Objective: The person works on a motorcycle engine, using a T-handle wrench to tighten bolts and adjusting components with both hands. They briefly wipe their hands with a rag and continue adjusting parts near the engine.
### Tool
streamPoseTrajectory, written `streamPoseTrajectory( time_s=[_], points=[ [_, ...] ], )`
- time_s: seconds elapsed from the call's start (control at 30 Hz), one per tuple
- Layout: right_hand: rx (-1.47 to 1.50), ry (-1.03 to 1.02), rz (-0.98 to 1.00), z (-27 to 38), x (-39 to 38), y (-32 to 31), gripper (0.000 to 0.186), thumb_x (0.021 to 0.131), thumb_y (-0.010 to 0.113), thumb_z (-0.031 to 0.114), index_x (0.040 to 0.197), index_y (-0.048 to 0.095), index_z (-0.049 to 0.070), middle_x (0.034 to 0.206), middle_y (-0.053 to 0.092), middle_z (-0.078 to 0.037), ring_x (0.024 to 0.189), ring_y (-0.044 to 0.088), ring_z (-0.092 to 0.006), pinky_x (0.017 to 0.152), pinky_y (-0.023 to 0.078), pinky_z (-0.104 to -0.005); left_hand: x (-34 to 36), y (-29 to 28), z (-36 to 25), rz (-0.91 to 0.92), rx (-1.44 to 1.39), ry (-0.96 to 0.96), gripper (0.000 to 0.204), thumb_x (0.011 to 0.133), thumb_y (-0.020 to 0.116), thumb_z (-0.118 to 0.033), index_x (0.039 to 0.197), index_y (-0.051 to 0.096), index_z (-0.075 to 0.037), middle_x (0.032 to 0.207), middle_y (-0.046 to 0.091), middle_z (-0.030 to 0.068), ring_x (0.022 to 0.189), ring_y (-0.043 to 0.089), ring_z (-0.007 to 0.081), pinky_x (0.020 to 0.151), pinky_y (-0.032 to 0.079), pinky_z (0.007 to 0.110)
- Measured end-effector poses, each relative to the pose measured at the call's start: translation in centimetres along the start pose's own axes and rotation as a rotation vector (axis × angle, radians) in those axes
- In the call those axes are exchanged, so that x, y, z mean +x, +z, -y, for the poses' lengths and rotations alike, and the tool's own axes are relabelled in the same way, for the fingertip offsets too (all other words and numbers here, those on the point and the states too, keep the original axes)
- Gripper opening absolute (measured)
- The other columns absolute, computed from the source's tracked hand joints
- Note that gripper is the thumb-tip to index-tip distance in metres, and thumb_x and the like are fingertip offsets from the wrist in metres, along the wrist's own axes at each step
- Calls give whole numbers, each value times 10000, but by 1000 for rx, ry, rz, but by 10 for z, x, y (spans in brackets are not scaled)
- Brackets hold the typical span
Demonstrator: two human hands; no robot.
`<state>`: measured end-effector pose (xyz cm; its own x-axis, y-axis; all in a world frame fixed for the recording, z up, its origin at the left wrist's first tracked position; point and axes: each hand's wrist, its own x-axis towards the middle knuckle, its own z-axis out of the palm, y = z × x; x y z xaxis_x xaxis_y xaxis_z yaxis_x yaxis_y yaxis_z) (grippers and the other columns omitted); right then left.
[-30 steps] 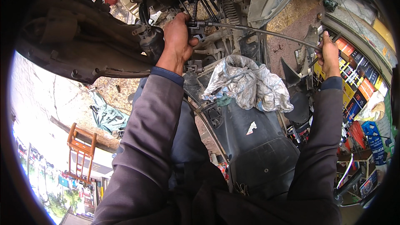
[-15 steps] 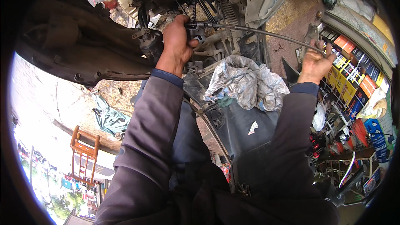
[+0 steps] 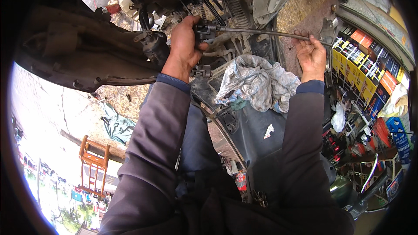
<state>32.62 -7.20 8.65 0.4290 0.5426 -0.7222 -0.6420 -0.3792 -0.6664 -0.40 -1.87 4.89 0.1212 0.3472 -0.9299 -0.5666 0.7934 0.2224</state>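
Note:
A long thin metal rod [image 3: 270, 32] runs from a dark metal fitting [image 3: 205, 31] toward the right. My left hand [image 3: 183, 45] is closed around the left side of that fitting, its thumb pointing right; the palm side is hidden. My right hand [image 3: 311, 58] holds the rod near its far right part, palm turned up, with fingertips and thumb on it. Just under my left hand sits another dark metal block [image 3: 202, 70]. A coil spring [image 3: 238, 15] and hoses of the opened vehicle show behind the fitting.
A crumpled, stained cloth [image 3: 257, 82] lies on a dark plastic panel [image 3: 261, 124] below the rod. Left is a dark curved body panel [image 3: 87, 56]. Stacked boxes [image 3: 357, 65] stand right, above loose tools. A wooden stool [image 3: 93, 165] stands lower left.
My right hand has slid left along the rod, closer to my left hand, and the rod looks straighter. My left hand keeps its hold on the fitting.

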Motion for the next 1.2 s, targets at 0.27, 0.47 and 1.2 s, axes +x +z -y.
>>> streamPoseTrajectory(
  time_s=[0.27,0.47,1.2],
  points=[
    [66,-4,-360,-23,15,-17,111,953,414,108,910,451,13,788,475,-92,763,486,-263,849,468,-486,2,-4,0,20,-28,-13,156,907,495,-221,941,536,-74,825,586,51,606,495,136,422,291,230],
    [-115,188,-157,-64,-21,-60,108,936,448,137,862,470,61,743,444,-54,691,447,-225,674,420,-428,2,-6,2,76,1,1,158,892,486,-208,955,538,-73,877,641,82,603,510,142,421,290,226],
    [-1078,-304,-227,-159,-76,-17,197,870,627,67,1031,594,-42,902,675,-117,779,658,-178,695,524,-290,9,-19,4,298,-292,-54,153,831,474,-189,930,569,-120,971,669,132,805,599,188,456,335,250]
  ],
)
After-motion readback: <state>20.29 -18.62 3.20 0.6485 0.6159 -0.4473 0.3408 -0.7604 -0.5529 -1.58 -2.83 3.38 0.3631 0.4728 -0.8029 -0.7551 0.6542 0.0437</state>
